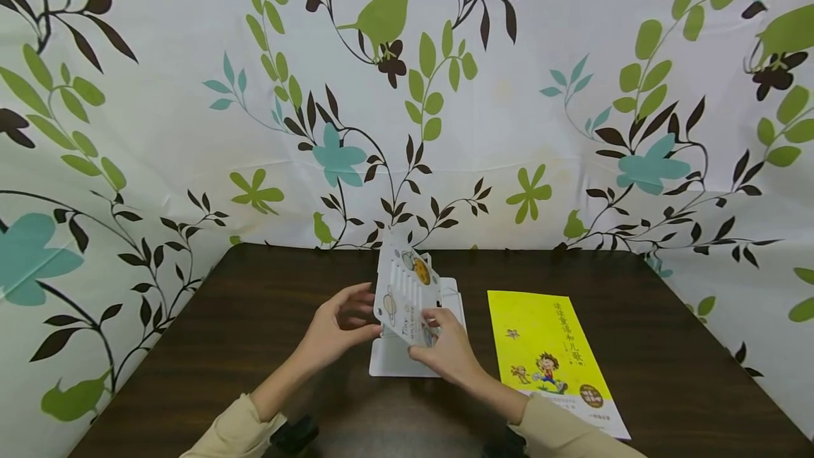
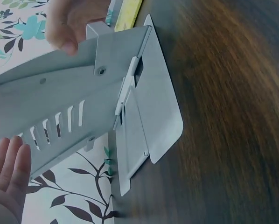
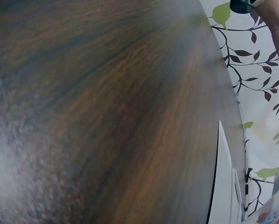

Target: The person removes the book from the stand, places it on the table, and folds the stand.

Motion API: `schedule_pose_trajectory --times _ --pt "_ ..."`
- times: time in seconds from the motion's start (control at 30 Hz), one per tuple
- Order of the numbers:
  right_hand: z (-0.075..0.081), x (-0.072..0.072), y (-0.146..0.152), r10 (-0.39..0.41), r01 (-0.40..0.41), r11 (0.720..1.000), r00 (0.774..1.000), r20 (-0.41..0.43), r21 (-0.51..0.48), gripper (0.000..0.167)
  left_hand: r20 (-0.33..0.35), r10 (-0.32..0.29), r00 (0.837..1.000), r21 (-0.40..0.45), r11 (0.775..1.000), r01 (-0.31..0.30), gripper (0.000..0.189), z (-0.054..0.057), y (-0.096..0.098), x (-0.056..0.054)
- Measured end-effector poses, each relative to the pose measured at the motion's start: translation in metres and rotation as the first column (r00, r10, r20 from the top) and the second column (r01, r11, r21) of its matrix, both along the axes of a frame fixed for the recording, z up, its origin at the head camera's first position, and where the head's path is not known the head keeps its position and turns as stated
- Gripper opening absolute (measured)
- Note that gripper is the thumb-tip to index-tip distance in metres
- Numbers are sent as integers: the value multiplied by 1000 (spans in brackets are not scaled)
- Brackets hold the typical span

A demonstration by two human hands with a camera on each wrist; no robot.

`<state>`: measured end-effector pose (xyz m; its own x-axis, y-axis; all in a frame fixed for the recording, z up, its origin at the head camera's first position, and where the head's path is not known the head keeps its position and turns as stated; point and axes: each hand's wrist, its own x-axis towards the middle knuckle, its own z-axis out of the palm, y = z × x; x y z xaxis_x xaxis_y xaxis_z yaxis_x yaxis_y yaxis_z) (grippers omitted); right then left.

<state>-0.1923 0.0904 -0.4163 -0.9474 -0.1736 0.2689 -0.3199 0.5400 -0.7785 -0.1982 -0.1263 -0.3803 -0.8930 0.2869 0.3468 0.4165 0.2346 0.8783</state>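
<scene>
A white metal book stand with a printed front panel [image 1: 407, 295] reading "Tiny Universe" stands near the middle of the table, its panel tilted up from a flat base [image 1: 394, 359]. My right hand [image 1: 453, 350] grips the panel's lower right part. At the panel's left edge is my left hand [image 1: 340, 327], its thumb pointing at the stand. The left wrist view shows the panel's plain back [image 2: 79, 88] with slots and a hinged support [image 2: 135, 121]. There the left fingers [image 2: 19, 168] look straight; whether they touch the panel I cannot tell.
A yellow book [image 1: 540, 345] with cartoon figures lies flat to the right of the stand. The dark wooden table [image 1: 254, 302] reaches back to a white cloth [image 1: 483, 104] printed with leaves and birds. In the right wrist view the base [image 3: 221, 182] appears at the lower right.
</scene>
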Motion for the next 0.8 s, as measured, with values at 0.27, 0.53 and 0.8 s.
schedule_pose_trajectory --times 0.27,0.53,0.8 --pt "0 0 -4 -6 7 999 1000 -9 39 55 -19 18 1000 37 999 -17 63 2 3 5" --pt "-1 1 -5 -2 2 1000 1000 12 27 54 -37 30 999 79 997 -27 61 -3 4 5" --pt "-6 -3 0 74 -70 996 995 67 -52 61 12 51 999 117 992 -52 59 -5 3 7"
